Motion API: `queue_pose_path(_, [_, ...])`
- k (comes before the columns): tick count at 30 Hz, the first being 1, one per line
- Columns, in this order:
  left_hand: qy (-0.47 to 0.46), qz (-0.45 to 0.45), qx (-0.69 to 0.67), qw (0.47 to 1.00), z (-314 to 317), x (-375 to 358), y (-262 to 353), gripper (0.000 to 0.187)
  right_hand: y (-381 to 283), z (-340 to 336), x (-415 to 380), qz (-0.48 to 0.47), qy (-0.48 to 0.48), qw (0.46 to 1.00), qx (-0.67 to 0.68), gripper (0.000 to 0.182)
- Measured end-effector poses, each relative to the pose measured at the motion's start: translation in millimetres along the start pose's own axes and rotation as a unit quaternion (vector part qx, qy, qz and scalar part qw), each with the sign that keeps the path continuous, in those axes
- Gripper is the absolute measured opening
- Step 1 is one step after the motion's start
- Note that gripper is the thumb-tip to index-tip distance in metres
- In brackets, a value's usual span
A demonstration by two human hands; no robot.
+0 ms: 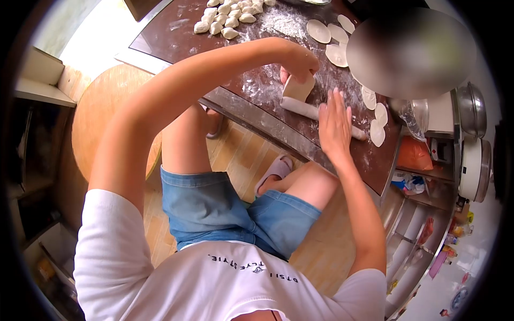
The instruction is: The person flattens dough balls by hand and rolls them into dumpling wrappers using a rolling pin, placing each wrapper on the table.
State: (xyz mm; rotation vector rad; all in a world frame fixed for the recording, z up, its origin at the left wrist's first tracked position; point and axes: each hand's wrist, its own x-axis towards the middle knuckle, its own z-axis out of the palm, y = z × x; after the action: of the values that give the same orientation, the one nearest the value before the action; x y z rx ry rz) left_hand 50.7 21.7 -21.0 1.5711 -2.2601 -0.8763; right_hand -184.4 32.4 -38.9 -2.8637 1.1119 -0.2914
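My left hand (301, 60) curls over the dark floured table and pinches the edge of a dough wrapper (297, 89). The wrapper's near edge meets a floured rolling pin (300, 107), which lies slantwise near the table's front edge. Flat on the pin, with fingers stretched out, rests my right hand (335, 125). The pin's far end shows beyond that palm. Several rolled wrappers (318, 31) lie at the back and down the right side, some overlapping. At the back left sit several small dough lumps (231, 22), beside a patch of loose flour (284, 24).
A large round shape (412, 53), blurred, covers the table's back right. The brown table (176, 45) has a pale front edge above my knees. A round wooden stool top (107, 117) stands at left. Shelves with pots (471, 109) and an orange bag (415, 153) stand right.
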Motion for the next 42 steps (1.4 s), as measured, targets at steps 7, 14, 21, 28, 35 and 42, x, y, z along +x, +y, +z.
queue_pose_path(7, [-0.046, 0.006, 0.083, 0.995, -14, -2, 20, 0.021, 11, 14, 57, 0.022, 0.033, 0.999, -0.015, 0.054])
queue_pose_path(14, [-0.031, -0.019, 0.028, 0.999, -6, -8, 19, 0.019, 3, 12, 32, 0.016, 0.068, 0.998, -0.008, 0.055])
queue_pose_path(21, [-0.068, 0.038, 0.085, 0.993, -9, -5, 23, 0.016, -5, 1, 6, 0.012, 0.061, 0.998, 0.008, 0.053])
queue_pose_path(28, [-0.037, -0.034, 0.052, 0.997, -14, -4, 34, 0.018, 9, 16, 64, 0.04, 0.127, 0.991, -0.012, 0.052])
queue_pose_path(35, [-0.057, 0.003, 0.089, 0.994, -13, -3, 37, 0.019, -5, -4, -9, 0.001, 0.061, 0.998, 0.023, 0.053])
queue_pose_path(42, [-0.021, 0.0, 0.088, 0.996, -12, 5, 27, 0.021, 17, 20, 68, 0.033, 0.13, 0.991, -0.017, 0.052])
